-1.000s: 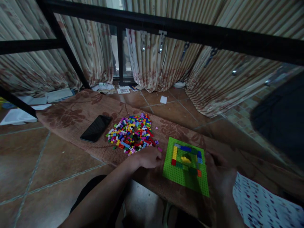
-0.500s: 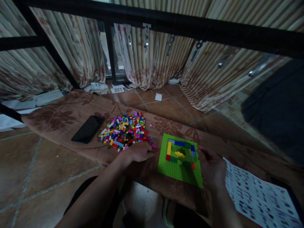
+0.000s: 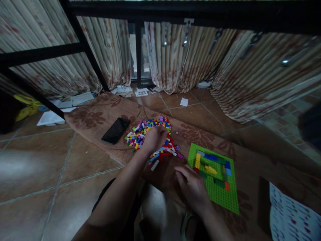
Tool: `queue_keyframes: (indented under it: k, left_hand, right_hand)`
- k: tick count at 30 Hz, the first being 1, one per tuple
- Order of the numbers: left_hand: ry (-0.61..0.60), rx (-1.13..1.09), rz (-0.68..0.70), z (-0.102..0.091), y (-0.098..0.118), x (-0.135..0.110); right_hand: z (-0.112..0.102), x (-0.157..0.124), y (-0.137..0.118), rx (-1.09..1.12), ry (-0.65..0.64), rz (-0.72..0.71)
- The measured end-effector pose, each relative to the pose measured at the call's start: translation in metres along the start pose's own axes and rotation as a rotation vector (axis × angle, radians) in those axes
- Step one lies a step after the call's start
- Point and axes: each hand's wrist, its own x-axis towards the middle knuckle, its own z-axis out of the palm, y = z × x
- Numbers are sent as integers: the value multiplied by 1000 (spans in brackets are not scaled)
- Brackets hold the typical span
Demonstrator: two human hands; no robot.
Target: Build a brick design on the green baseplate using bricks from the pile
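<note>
My left hand (image 3: 154, 138) is over the pile of small coloured bricks (image 3: 140, 130), its fingers curled down. Whatever they grip is hidden. My right hand (image 3: 194, 187) hovers by the near left corner of the green baseplate (image 3: 225, 202), fingers loosely bent and apart, with nothing visible in them. On the plate, a rectangular outline of blue, yellow, red, green and orange bricks surrounds a yellow piece (image 3: 210, 169). A white brick (image 3: 155, 165) and a magenta brick (image 3: 180, 155) lie at the pile's near and right edges.
A black phone (image 3: 115, 130) lies left of the pile on the brown patterned cloth (image 3: 85, 117). A printed sheet (image 3: 292, 211) is at the right end. Beyond the cloth are floor tiles, a small white paper (image 3: 184, 101), curtains (image 3: 173, 57) and a dark metal frame (image 3: 95, 67).
My left hand has moved from the pile's near edge to over its middle. My right hand has left the baseplate's right side and come round to its left. The view has turned left.
</note>
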Motion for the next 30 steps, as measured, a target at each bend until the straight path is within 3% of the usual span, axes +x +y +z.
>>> queue_keyframes:
  k: [7,15,19,23,30]
  left_hand:
    - [126,-171,-63,-8,-5,0]
    - [122,-142,-80,-17,-4,-2]
    - [-4,-19,-89,-22,-10,-4]
    - [-188,93,-64,-21,-16,-8]
    - [-415,182,32,0,-7,-16]
  right_hand:
    - [53,11,-8,-108,-105,-133]
    - [59,28,-7,-255,-52,-10]
    - [55,33,-1,-259,44,52]
    - [57,39,0,-294,31,64]
    - [49,37,4,-312,-2,27]
